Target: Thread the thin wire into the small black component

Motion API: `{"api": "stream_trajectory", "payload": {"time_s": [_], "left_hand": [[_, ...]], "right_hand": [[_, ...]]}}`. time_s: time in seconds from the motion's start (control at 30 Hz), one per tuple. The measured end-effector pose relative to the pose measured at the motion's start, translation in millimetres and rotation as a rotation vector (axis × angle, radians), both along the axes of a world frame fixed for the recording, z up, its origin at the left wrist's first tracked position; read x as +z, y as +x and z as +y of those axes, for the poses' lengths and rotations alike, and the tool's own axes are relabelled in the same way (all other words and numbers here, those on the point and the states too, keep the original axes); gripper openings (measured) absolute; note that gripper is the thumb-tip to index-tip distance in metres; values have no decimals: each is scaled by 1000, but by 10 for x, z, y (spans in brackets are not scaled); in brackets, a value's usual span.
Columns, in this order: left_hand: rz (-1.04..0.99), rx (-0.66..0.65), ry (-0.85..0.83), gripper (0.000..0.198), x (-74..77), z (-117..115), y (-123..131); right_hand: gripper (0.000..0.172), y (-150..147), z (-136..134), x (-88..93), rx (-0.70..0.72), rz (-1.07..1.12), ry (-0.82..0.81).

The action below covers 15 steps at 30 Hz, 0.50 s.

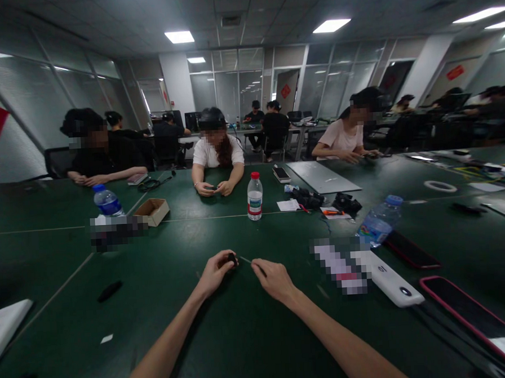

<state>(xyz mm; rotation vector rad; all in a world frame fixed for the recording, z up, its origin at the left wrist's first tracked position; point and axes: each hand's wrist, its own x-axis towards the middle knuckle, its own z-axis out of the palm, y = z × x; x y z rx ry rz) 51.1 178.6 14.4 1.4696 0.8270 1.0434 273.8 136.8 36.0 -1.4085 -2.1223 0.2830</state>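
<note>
My left hand [217,271] is closed in a pinch around a small dark object [232,259] just above the green table [243,336]. A thin pale strand or wire [245,260] runs from that object to my right hand [272,277], whose fingers are closed around its other end. The two hands are close together near the table's middle, with both forearms reaching in from the bottom edge. What the small object is cannot be made out.
A bottle with a red cap [254,196] stands beyond my hands. A blue bottle [379,222] lies on its side to the right. Phones [475,318], a white power bank [393,283], a cardboard box [153,211] and black gear [307,197] lie around. Other people sit across the table.
</note>
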Motion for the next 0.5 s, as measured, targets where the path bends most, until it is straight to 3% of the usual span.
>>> {"api": "stream_trajectory", "payload": {"time_s": [0.13,0.33,0.5], "left_hand": [[75,-38,35,32,0,-10,24],[-171,104,-120,42,-138,63,-13],[-259,103,-152,44,-203,93,-16]], "right_hand": [[42,22,41,-1,-110,147,9],[39,-35,-34,66,86,-59,-74],[38,-47,-59,124,77,-119,-103]]}}
